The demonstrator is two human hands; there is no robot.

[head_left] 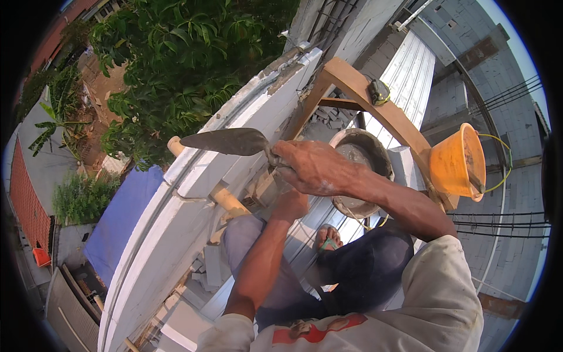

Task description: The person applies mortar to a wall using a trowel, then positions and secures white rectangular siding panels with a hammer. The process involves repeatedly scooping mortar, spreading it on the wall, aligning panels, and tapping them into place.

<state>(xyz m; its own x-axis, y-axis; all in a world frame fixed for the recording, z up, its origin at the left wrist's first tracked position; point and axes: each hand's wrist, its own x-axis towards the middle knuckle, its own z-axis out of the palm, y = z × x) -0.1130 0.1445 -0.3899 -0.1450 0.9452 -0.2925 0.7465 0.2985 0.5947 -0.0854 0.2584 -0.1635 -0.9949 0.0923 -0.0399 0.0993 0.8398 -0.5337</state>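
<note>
Over the near side of a curved white block wall (149,252), the fingers of the right hand (316,167) are clamped around the handle end of 1 trowel (226,141), whose grey blade is pointed left, toward the wall's far edge. The left hand (291,204) is placed just beneath the right and is partly covered by it; whether its fingers are closed on anything cannot be told. Just right of the hands, 1 dark bucket (384,157) with wet grey mortar inside is seen, partly hidden by the right forearm. Farther right, a curved wooden board (404,126) is topped by 1 small black and yellow object (379,92), and beside it 1 orange bucket (448,164) is found. On the left, beyond the wall, a leafy tree (176,76) and a blue sheet (126,214) are seen.
</note>
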